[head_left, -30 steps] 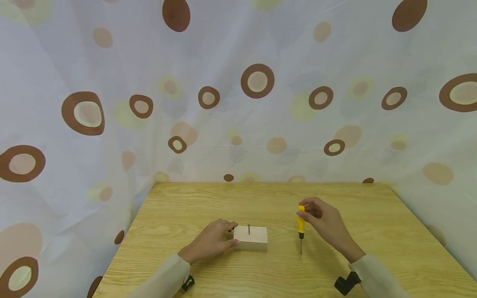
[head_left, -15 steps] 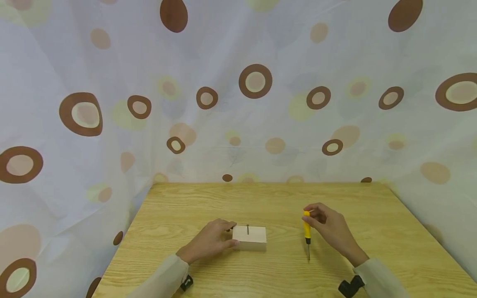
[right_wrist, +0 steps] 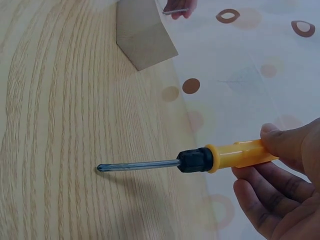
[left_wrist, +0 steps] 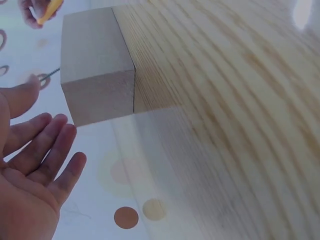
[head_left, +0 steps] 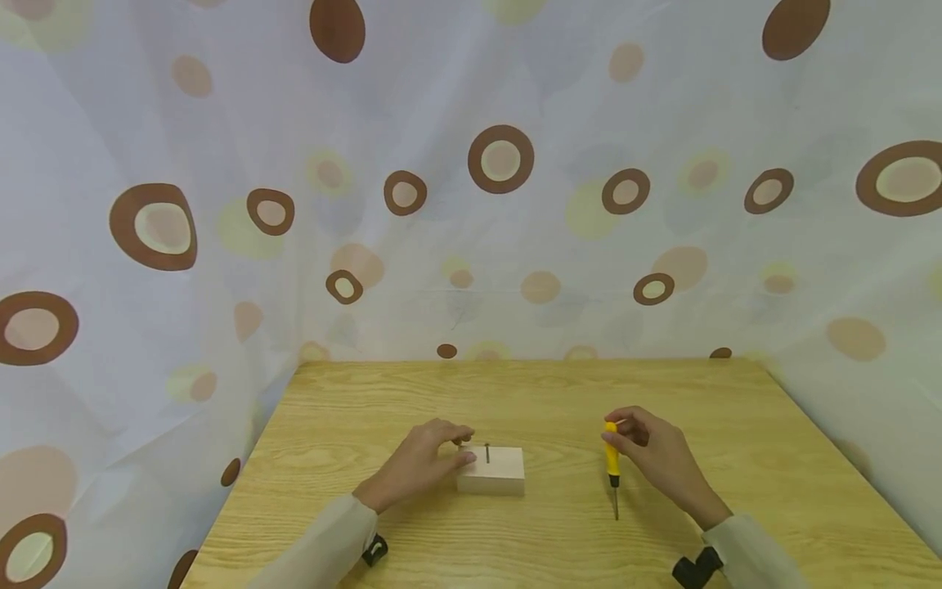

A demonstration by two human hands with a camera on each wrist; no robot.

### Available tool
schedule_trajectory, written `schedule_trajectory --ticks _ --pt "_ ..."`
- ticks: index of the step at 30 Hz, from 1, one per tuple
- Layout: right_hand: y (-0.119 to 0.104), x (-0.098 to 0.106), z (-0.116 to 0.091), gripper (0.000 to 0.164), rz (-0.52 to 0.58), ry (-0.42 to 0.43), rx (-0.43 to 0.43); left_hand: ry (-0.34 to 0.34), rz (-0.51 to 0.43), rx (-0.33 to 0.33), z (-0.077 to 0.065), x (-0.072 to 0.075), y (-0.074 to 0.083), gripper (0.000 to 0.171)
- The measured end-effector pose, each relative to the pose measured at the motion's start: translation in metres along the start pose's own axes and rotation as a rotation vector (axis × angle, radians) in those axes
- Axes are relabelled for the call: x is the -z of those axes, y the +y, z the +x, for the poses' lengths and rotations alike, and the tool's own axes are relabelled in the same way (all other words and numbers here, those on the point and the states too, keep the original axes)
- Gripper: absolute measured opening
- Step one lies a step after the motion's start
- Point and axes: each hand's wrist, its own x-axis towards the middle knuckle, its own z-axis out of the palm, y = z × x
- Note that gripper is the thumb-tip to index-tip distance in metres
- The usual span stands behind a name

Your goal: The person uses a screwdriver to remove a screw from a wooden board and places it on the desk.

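A pale wooden block (head_left: 502, 484) lies on the table with a dark screw (head_left: 487, 453) standing upright from its top. My left hand (head_left: 421, 460) hovers at the block's left end, its thumb and fingers spread apart and loosely bent. In the left wrist view the thumb (left_wrist: 25, 97) is close to the screw (left_wrist: 51, 74), and the fingertips are near the block's end face. My right hand (head_left: 658, 460) pinches a screwdriver (head_left: 612, 462) by the top of its yellow handle (right_wrist: 240, 154). The steel shaft (right_wrist: 140, 166) points down, right of the block.
The wood-grain table (head_left: 412, 393) is backed and flanked by a white sheet (head_left: 559, 98) with brown rings and dots. A black wrist mount (head_left: 697, 568) sits below the right sleeve, and another mount (head_left: 375, 550) shows at the left sleeve.
My left hand has come off the block's end and risen toward the screw, its fingers loosening. The right hand has carried the screwdriver slightly right and nearer to me.
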Motion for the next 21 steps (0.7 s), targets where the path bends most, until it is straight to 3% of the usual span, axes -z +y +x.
schedule_trajectory --ticks 4,8,21 --pt "0.002 0.001 0.000 0.028 -0.007 0.002 -0.009 0.068 0.018 -0.077 0.007 -0.004 0.004 0.033" --pt "0.003 0.001 -0.002 0.028 -0.021 0.004 -0.014 0.084 0.016 -0.111 0.013 -0.010 0.008 0.028" --pt "0.003 0.004 -0.004 0.030 -0.013 0.006 -0.034 0.096 0.014 -0.115 0.020 -0.019 0.015 0.017"
